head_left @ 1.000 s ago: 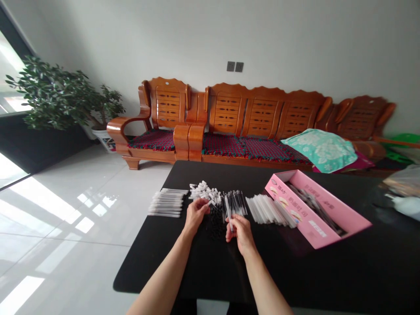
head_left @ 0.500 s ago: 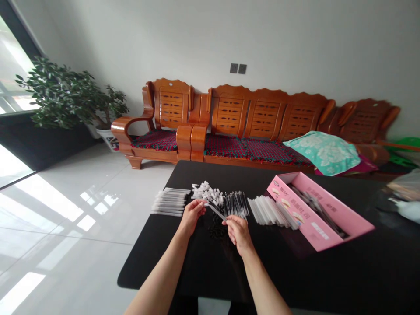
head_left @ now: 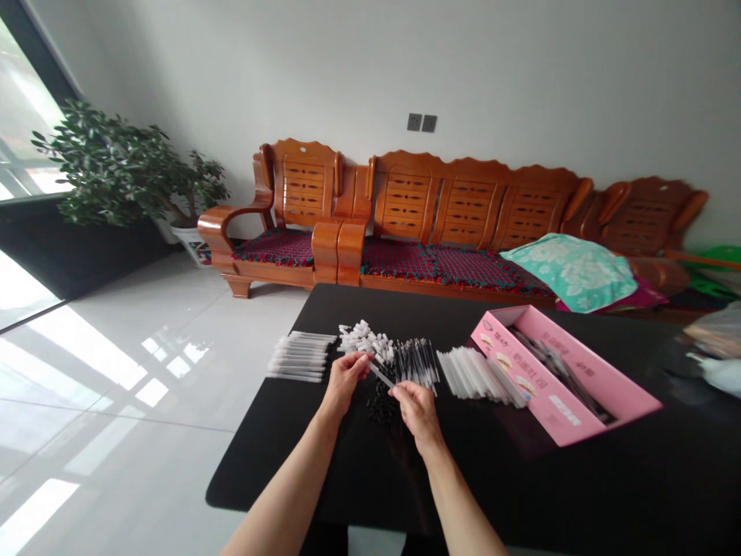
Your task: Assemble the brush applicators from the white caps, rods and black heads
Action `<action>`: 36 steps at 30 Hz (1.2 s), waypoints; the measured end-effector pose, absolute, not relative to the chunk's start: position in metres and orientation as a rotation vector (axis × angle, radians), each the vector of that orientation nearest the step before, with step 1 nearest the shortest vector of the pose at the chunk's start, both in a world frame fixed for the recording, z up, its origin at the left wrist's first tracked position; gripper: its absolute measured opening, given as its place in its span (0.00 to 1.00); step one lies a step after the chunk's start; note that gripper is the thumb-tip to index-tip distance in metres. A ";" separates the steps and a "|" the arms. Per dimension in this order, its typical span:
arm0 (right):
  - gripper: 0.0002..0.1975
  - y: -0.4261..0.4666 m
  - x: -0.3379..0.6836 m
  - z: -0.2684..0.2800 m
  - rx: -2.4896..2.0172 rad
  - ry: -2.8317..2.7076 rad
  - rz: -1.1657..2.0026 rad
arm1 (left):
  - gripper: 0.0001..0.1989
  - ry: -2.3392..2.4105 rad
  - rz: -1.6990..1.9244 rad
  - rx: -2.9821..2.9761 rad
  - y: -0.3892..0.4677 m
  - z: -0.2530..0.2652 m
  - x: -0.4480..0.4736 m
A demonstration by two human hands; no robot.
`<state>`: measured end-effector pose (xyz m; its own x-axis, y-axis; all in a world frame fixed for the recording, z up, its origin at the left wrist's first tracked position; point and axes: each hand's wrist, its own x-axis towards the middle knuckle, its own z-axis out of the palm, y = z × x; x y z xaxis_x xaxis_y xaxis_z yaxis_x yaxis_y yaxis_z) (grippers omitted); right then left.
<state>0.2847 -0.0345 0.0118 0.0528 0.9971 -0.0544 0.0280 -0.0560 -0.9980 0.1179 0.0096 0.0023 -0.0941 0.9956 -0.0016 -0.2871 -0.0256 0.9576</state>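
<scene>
The left hand (head_left: 347, 378) has just closed the gap to the pen barrel (head_left: 383, 376): half a second ago its fingertips stood just short of the tilted tube, and a second ago the right hand (head_left: 420, 409) held the tube more upright, well clear of it. Now both hands grasp the barrel, the left pinching its far end, the right gripping its near end, so the work in hand appears to have moved to that far tip. Whether the left fingers also cover a small white part cannot be told. The barrel slants above the dark surface (head_left: 359, 486), over a heap of small black pieces (head_left: 382, 407), with white cap-like pieces (head_left: 364, 337) beyond and dark slender refills (head_left: 417, 361) to the right. The loose translucent tubes (head_left: 478, 374), the row of pens (head_left: 299, 357) and the pink box (head_left: 536, 378) have stayed put.
</scene>
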 end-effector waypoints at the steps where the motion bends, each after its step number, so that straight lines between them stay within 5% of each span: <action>1: 0.13 -0.035 0.284 0.012 -1.303 -1.229 1.145 | 0.20 1.058 1.420 0.939 0.009 0.003 0.120; 14: 0.19 -0.046 0.266 0.021 -1.350 -1.495 0.709 | 0.23 1.146 1.598 0.725 0.003 -0.004 0.150; 27: 0.20 -0.032 0.281 0.015 -1.326 -1.356 1.088 | 0.23 1.149 1.470 0.826 0.000 0.005 0.128; 36: 0.26 -0.028 0.306 -0.016 -1.424 -1.064 1.175 | 0.22 1.583 1.936 0.665 0.035 0.001 -0.004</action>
